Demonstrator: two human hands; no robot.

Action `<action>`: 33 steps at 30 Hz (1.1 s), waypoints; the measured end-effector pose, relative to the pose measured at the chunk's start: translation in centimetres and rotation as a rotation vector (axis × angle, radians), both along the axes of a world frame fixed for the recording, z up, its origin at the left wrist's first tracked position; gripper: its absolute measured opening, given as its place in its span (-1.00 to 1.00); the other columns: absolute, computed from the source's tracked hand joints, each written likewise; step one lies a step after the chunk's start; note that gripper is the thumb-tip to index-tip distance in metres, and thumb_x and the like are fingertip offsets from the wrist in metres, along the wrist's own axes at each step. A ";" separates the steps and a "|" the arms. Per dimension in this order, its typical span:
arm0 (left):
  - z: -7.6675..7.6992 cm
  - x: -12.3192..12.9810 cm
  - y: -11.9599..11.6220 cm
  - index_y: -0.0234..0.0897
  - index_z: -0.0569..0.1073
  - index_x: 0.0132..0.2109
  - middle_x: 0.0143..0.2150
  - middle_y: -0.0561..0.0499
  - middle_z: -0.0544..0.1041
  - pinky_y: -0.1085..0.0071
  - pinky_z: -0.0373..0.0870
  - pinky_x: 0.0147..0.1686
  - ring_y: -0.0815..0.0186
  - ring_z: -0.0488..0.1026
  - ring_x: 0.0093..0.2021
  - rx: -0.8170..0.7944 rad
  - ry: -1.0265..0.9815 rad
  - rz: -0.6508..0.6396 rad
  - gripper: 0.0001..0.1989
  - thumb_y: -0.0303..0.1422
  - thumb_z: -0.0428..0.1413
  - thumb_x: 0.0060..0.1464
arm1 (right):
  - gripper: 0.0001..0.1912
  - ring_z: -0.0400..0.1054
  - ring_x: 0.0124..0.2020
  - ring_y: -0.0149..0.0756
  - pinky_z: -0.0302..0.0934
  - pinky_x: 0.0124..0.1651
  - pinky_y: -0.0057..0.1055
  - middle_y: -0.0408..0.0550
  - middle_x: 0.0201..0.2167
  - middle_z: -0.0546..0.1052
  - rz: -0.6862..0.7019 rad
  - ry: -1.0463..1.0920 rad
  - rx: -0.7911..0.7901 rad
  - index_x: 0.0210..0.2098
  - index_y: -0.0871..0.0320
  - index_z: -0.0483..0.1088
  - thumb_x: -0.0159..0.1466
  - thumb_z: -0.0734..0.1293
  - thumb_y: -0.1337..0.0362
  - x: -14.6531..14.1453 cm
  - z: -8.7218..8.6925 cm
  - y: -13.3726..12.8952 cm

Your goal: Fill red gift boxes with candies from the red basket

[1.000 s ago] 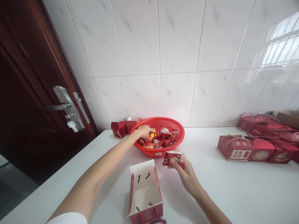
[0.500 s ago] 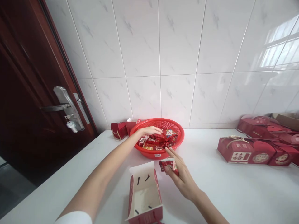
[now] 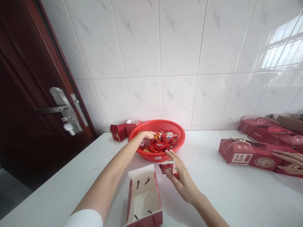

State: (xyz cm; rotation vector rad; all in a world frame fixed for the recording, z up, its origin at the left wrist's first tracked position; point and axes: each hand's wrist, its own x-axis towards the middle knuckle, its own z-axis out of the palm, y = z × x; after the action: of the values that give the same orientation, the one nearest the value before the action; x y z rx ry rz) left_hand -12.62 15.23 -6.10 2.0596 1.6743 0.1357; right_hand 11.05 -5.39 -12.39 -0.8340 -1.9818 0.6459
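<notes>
A red plastic basket [image 3: 163, 123] holds several red printed candy packets [image 3: 163, 145]. My left hand [image 3: 148, 135] is inside it at the left, fingers curled down among the packets beside a red-and-gold one. Its fingertips are partly hidden, so what they hold is unclear. In front of the basket, my right hand [image 3: 180, 175] is shut on small red-and-white packets [image 3: 168, 166], pinned between thumb and palm, with the other fingers stretched toward the basket rim. An open red gift box [image 3: 144, 201], white inside with small dark tabs, lies below the basket, left of my right hand.
Two small red boxes [image 3: 118, 132] stand behind the basket at the left. Red gift boxes [image 3: 240, 153] with twine handles line the right side. Another person's hand [image 3: 292, 159] touches them. A tiled wall [image 3: 177, 101] backs the white table [image 3: 201, 148]; a dark door [image 3: 35, 72] stands left.
My left hand has shifted left in the basket and its fingers have curled, uncovering packets. My right hand keeps its packets. Another person's hand has appeared at the right edge.
</notes>
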 end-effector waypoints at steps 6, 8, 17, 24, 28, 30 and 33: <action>0.7 1.8 -0.5 -0.13 0.49 0.20 0.17 -0.02 0.56 0.44 0.45 -0.02 0.25 0.54 0.09 0.039 -0.142 -0.117 -0.40 -0.54 -0.03 0.01 | -0.45 -0.06 0.48 -0.05 0.05 0.42 0.07 0.01 0.42 0.19 0.000 -0.012 0.003 0.40 -0.04 0.14 0.45 0.20 0.08 0.0 0.1 0.0; 0.7 1.7 -0.6 -0.20 0.50 0.19 0.21 -0.08 0.53 0.40 0.45 0.01 0.20 0.51 0.13 0.086 -0.126 -0.081 -0.41 -0.54 -0.03 0.02 | -0.44 -0.06 0.48 -0.04 0.04 0.42 0.09 0.02 0.42 0.20 -0.006 -0.013 -0.004 0.40 -0.02 0.13 0.45 0.19 0.08 0.0 0.1 0.0; -0.2 1.4 -1.5 -0.02 0.58 0.08 0.14 -0.01 0.58 0.38 0.47 -0.15 0.04 0.56 0.05 0.019 0.093 -0.079 -0.38 -0.50 0.24 -0.22 | -0.43 -0.03 0.47 -0.05 0.08 0.41 0.05 0.02 0.41 0.22 -0.007 -0.005 -0.012 0.41 -0.06 0.10 0.45 0.20 0.11 0.0 0.2 -0.1; -0.1 2.5 -2.4 -0.21 0.64 -0.10 -0.11 -0.16 0.67 0.33 0.47 -0.23 0.02 0.60 -0.13 0.075 0.051 -0.077 -0.58 -0.52 0.26 -0.21 | -0.51 -0.05 0.47 -0.05 0.07 0.41 0.07 0.01 0.42 0.19 -0.003 -0.029 0.003 0.34 -0.02 0.22 0.45 0.18 0.09 -0.2 0.3 -0.2; 1.0 2.5 -2.6 -0.23 0.64 -0.20 -0.19 -0.05 0.68 0.40 0.46 -0.25 0.16 0.60 -0.18 0.167 -0.045 -0.074 -0.73 -0.49 0.15 -0.07 | -0.50 -0.05 0.47 -0.04 0.08 0.41 0.07 0.02 0.42 0.19 -0.004 -0.017 0.013 0.35 -0.02 0.21 0.45 0.19 0.10 -0.2 0.3 -0.1; 1.8 2.2 -2.8 -0.24 0.64 -0.15 -0.14 -0.03 0.68 0.42 0.46 -0.23 0.21 0.59 -0.15 0.236 -0.105 -0.059 -0.71 -0.44 0.07 0.04 | -0.48 -0.05 0.47 -0.04 0.07 0.41 0.09 0.03 0.42 0.20 0.003 -0.010 0.006 0.37 -0.01 0.16 0.45 0.19 0.09 -0.2 0.3 -0.1; 2.6 1.7 -3.1 -0.25 0.60 -0.02 -0.03 -0.05 0.65 0.41 0.47 -0.14 0.21 0.56 -0.07 0.300 -0.150 -0.033 -0.65 -0.39 0.02 0.12 | -0.49 -0.06 0.48 -0.05 0.06 0.42 0.07 0.02 0.42 0.19 0.014 -0.004 -0.007 0.37 -0.04 0.17 0.46 0.17 0.08 -0.2 0.2 0.0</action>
State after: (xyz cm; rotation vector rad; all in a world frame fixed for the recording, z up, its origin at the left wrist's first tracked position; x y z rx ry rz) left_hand -10.87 12.14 -3.50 2.2265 1.6057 0.5463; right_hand 10.86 -5.40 -12.21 -0.8269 -1.9917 0.6605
